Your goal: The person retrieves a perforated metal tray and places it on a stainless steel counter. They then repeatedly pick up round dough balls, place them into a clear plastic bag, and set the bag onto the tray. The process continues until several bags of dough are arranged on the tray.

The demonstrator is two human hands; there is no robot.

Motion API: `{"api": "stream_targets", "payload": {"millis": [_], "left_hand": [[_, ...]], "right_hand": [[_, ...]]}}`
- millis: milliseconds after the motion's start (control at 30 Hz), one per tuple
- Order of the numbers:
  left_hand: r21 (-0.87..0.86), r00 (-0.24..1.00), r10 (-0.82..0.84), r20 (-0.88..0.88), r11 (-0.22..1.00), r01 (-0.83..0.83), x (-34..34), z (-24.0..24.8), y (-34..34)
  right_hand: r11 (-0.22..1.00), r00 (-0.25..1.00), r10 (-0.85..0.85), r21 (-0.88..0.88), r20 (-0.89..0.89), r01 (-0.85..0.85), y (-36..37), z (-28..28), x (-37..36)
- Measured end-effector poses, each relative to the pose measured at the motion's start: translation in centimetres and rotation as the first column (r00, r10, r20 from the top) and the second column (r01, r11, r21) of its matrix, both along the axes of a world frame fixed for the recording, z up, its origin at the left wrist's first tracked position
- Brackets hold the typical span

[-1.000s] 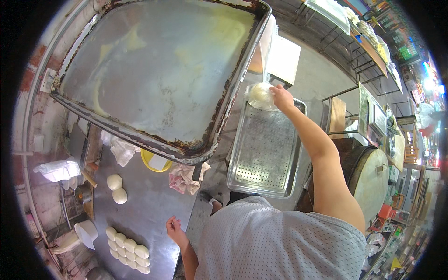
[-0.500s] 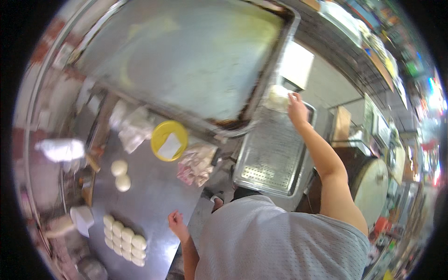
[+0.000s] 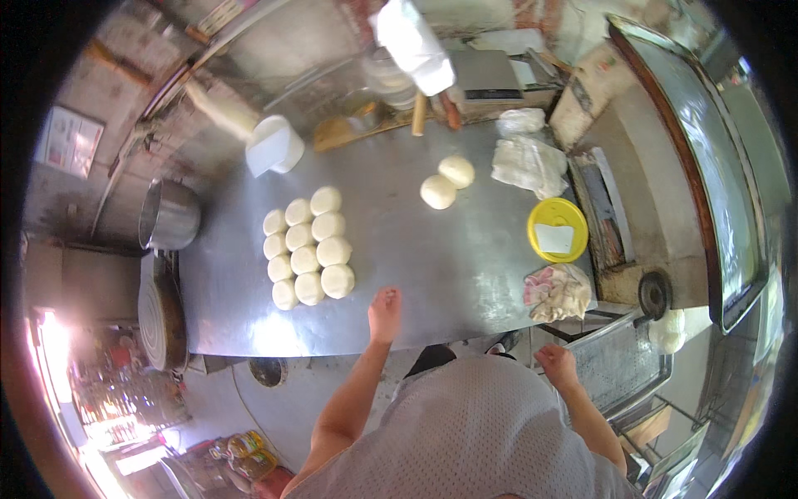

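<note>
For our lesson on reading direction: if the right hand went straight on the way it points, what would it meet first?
Probably the near edge of the metal table; height is unclear, so the right hand might pass above it.

Your view comes from the left camera of the side-by-side pair on your head, looking down and ahead over your grey mesh shirt point(image 3: 482, 424), which rises close to the lens from six o'clock. The steel bench point(image 3: 399, 254) fills the middle, near enough to show its top from above, with the wall point(image 3: 307, 37) beyond at twelve. Your left hand point(image 3: 384, 316) sits just below centre, your right hand point(image 3: 557, 366) toward four-thirty. The fisheye reaches the large rimmed pan point(image 3: 731, 191) near three and the perforated tray point(image 3: 611, 358) at four, bending straight edges outward.
</note>
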State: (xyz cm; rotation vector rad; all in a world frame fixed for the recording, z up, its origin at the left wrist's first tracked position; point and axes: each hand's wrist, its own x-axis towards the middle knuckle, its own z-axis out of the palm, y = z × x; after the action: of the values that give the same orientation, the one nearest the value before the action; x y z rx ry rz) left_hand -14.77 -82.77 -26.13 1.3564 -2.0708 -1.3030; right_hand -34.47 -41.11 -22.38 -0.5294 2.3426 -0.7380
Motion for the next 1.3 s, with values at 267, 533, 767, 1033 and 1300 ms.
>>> {"api": "stream_targets", "payload": {"millis": [267, 533, 767, 1033, 1300], "left_hand": [[0.011, 0.982, 0.159, -0.102, 0.987, -0.159, 7.2, 1.6, -10.4], [0.269, 0.971, 0.182, -0.157, 0.954, -0.135, 9.8, 2.2, -9.2], [0.386, 0.908, 0.357, -0.219, 0.886, -0.256, 12.2, 4.1, -7.1], [0.384, 0.887, 0.412, -0.208, 0.868, -0.314, 12.2, 4.6, -6.4], [0.256, 0.881, -0.029, -0.472, 0.952, 0.169, -8.2, 8.2, -20.9]], "right_hand": [[0.894, 0.935, 0.237, -0.316, -0.264, -0.316, -23.6, 0.2, -3.9], [0.860, 0.713, -0.141, -0.442, -0.687, -0.255, -48.9, 9.6, -19.8], [0.897, 0.593, -0.314, -0.436, -0.741, -0.069, -61.3, 9.7, -33.8], [0.852, 0.667, -0.348, -0.519, -0.659, -0.068, -63.2, 9.3, -34.4], [0.635, 0.927, -0.287, -0.772, -0.242, -0.005, -59.5, 15.0, -29.6]]}}
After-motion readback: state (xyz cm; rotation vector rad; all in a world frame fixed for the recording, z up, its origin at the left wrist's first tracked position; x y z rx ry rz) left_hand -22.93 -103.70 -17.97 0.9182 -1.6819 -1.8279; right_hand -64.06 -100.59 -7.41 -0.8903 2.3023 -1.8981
